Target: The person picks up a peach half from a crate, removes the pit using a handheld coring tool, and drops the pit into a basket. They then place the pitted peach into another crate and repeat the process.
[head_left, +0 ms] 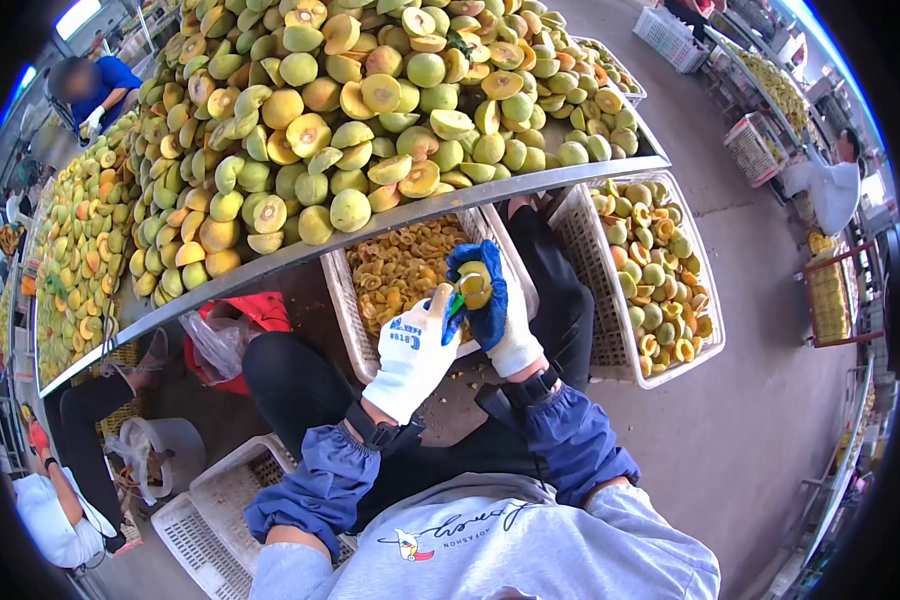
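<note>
My left hand (pixel 416 350), in a white glove with blue printing, is closed around a small green-handled tool (pixel 457 303), most of which its fingers hide. My right hand (pixel 505 318), in a white glove with a blue coated palm, grips a yellow-green peach half (pixel 475 286) with its cut side showing. The tool's end is right at the fruit. Both hands are close together above a white crate (pixel 338 300) that holds small cut peach pieces (pixel 400 262).
A metal-edged table (pixel 410 207) heaped with peach halves (pixel 320 110) stands ahead. To the right is a crate (pixel 705 350) of peach halves. A red bag (pixel 270 312), a white bucket (pixel 178 450) and a crate (pixel 232 500) are at left. Other people work nearby.
</note>
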Motion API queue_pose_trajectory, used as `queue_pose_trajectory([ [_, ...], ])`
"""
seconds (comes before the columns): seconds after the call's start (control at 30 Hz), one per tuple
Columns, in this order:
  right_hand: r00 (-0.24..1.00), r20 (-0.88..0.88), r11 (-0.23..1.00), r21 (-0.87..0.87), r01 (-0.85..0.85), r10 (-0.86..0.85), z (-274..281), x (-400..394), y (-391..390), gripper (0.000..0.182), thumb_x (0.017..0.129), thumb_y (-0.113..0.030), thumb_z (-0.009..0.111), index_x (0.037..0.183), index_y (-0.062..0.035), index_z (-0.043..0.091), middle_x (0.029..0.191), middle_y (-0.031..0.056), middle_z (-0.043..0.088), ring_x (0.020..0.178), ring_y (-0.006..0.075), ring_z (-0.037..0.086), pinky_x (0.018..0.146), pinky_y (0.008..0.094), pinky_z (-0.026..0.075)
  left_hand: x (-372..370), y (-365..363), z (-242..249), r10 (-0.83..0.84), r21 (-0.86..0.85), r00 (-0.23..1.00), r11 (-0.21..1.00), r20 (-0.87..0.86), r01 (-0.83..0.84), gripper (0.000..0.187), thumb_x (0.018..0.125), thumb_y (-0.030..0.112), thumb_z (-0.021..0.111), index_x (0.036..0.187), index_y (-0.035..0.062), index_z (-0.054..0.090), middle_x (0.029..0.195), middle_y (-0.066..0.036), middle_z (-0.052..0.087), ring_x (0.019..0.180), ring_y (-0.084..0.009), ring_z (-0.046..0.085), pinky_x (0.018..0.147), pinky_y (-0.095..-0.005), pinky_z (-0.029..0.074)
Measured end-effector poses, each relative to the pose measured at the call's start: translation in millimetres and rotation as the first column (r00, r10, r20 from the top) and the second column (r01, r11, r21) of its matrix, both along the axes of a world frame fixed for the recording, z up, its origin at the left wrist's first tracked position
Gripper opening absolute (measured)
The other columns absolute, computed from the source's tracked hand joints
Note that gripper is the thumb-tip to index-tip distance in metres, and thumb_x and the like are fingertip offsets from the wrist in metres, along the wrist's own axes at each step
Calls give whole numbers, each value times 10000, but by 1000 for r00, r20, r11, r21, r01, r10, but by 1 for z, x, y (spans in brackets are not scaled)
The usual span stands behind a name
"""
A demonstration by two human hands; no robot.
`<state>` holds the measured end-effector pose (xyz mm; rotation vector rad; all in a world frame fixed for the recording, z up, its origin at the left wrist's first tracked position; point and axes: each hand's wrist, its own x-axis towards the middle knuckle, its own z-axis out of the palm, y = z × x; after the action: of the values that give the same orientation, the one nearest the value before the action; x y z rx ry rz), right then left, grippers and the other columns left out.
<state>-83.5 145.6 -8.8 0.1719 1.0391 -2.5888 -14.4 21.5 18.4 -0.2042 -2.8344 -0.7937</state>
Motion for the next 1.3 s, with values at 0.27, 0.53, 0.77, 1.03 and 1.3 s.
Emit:
queue_pose_trajectory([
  [0.27,985,-37,968,179,175,-171,-6,1,-7,416,1014,-452,427,952,-72,587,848,62,591,670,184,581,586,324,511,3,15,12,8,-315,998,949,60,12,441,859,163,597,1287,105,503,930,-150,620,726,-316,663,603,-418,527],
  [0.53,983,-3,962,204,183,-186,-2,-4,-13,506,1025,-442,411,904,-15,654,843,83,660,768,164,593,739,289,477,-8,6,1,-110,400,959,917,262,-4,382,867,107,627,1216,-9,524,921,-237,660,797,-399,666,675,-443,516],
  [0.77,913,-401,689,681,249,67,9,-58,75,353,1021,-292,425,1000,-9,634,922,48,640,830,135,589,776,270,481,-33,-31,-21,-525,858,732,-7,434,-514,183,958,239,596,1084,118,540,713,-26,562,485,-81,451,411,-212,348],
  [1.03,750,-606,-529,559,638,264,27,-123,212,346,904,-317,603,1129,-56,625,1070,147,649,1086,351,568,923,433,448,-21,-25,-79,-289,648,581,357,761,-672,199,962,239,588,1052,76,518,757,-83,640,470,-129,520,409,-284,430],
  [1.3,630,-714,-197,599,776,305,68,-261,50,507,831,-460,666,1161,-79,614,1152,127,632,1099,321,562,943,445,429,-7,-13,-75,-204,755,736,321,645,-572,250,928,107,610,1153,34,529,937,-69,675,582,-107,584,508,-271,487],
])
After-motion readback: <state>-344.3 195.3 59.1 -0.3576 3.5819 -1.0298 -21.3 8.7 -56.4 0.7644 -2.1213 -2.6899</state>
